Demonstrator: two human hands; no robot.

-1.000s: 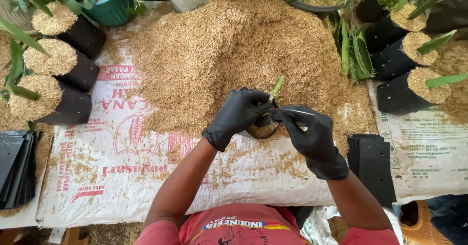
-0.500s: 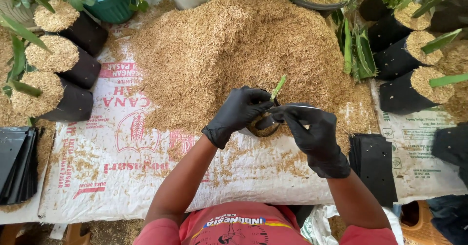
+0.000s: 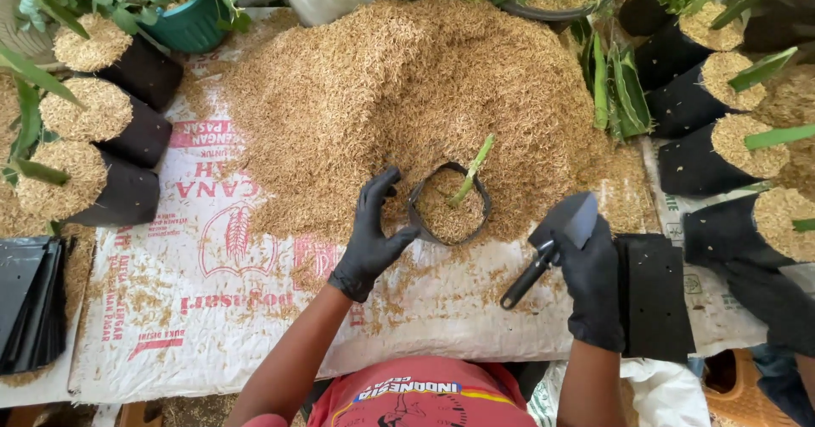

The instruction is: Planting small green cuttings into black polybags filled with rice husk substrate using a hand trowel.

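A big heap of husk (image 3: 407,104) lay on the printed sack (image 3: 212,308) covering the surface, with filled black bags (image 3: 127,130) along both sides. At the heap's near edge stood a small bag (image 3: 448,208), part filled, a green shoot (image 3: 472,171) leaning in it. The left hand (image 3: 373,232) cupped the bag's rim, fingers curled loosely against it, not clamped. The right hand (image 3: 590,287) was closed around a dark trowel (image 3: 552,244) just right of the bag. Filling well likely meant steadying the rim, keeping the shoot upright and tipping husk in gently around it.
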